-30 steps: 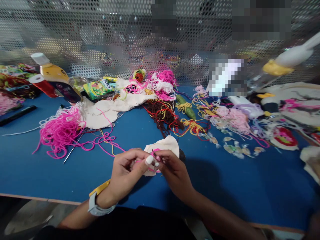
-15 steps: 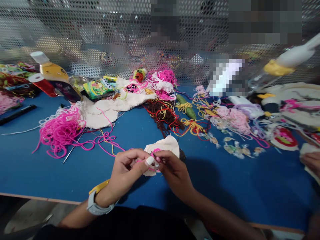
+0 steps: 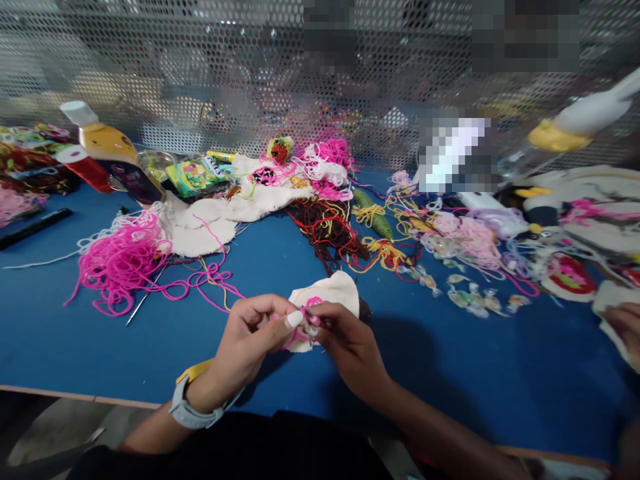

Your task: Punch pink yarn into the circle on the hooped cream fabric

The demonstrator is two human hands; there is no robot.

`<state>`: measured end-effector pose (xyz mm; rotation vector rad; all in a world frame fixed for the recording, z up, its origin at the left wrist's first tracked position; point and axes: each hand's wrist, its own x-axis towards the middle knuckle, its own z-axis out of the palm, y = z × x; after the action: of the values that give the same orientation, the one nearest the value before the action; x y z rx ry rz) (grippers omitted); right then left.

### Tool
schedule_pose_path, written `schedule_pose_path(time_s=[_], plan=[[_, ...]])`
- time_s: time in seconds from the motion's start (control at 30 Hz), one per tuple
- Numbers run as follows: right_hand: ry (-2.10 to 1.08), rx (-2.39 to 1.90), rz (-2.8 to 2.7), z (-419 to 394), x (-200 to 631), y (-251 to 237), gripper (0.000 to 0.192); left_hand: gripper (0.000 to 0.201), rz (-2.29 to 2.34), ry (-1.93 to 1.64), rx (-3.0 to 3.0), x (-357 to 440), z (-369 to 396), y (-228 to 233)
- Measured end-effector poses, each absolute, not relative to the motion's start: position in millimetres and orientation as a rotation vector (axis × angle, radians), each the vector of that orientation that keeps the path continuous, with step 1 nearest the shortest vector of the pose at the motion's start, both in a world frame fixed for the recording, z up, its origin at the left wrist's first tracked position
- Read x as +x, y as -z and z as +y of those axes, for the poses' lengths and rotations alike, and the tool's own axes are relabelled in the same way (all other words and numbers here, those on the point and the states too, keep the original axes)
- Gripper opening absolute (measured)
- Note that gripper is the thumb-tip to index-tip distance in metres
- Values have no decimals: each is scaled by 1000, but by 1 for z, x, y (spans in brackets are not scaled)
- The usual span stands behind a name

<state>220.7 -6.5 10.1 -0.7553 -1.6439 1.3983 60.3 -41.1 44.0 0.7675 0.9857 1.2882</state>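
Over a scrap of cream cloth [image 3: 337, 290] with a small patch of pink stitching, both hands meet, fingertips nearly touching. My left hand [image 3: 255, 340] is closed, thumb and forefinger pinching pink yarn [image 3: 235, 293]; the strand runs left across the table. Fingers together, my right hand [image 3: 353, 347] pinches something small and thin at the pink stitches. It is mostly covered by the fingertips, so its kind cannot be made out. The cloth lies partly beneath the hands, with a dark object [image 3: 365, 309] showing at its right edge.
A tangle of pink yarn [image 3: 123, 260] lies left, a metal rod [image 3: 143, 300] beside it. Behind are cream fabric [image 3: 197, 223], a bottle [image 3: 113, 147] and brown yarn [image 3: 325, 230]. Wrapped candies [image 3: 473, 300] lie right. Another person's hand [image 3: 625, 323] is at the right edge.
My left hand has shifted slightly left, its thumb drawing back from the right fingertips. My right hand stays almost in place. The other person's hand at the right edge has moved a little.
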Motion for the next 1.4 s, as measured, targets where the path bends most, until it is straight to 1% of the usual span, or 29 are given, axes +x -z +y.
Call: schedule_pose_path(time_s=[0.23,0.4,0.57,0.7,0.83,0.93,1.03,1.2,1.3,1.4], plan=[[-1440,-797,-1614,-7,221,-12,16,17,976,-1323,795,58,-41,-45],[-1701,-801,-1395,-6,220,-12,21,16,1012,-1283,927,61,-42,-43],[-1987,-820,-1143,-3,218,-12,29,19,1057,-1176,1257,69,-44,-43],[-2076,-832,-995,0,218,-16,37,20,1067,-1140,1382,75,-45,-43],[-2011,-840,-1020,0,219,-16,31,18,1068,-1126,1385,76,-45,-41],[-1911,-877,-1102,-1,220,-14,27,14,1103,-1267,1310,73,-46,-38],[-1726,-974,-1287,-4,219,-14,30,10,1145,-1400,1182,71,-45,-35],[-1425,-983,-1635,-11,216,-9,22,13,1141,-1338,1207,72,-44,-40],[-1271,-927,-1742,-13,215,-3,24,13,1141,-1319,1241,74,-44,-43],[-1231,-931,-1772,-13,215,-1,27,12,1143,-1309,1206,73,-44,-43]])
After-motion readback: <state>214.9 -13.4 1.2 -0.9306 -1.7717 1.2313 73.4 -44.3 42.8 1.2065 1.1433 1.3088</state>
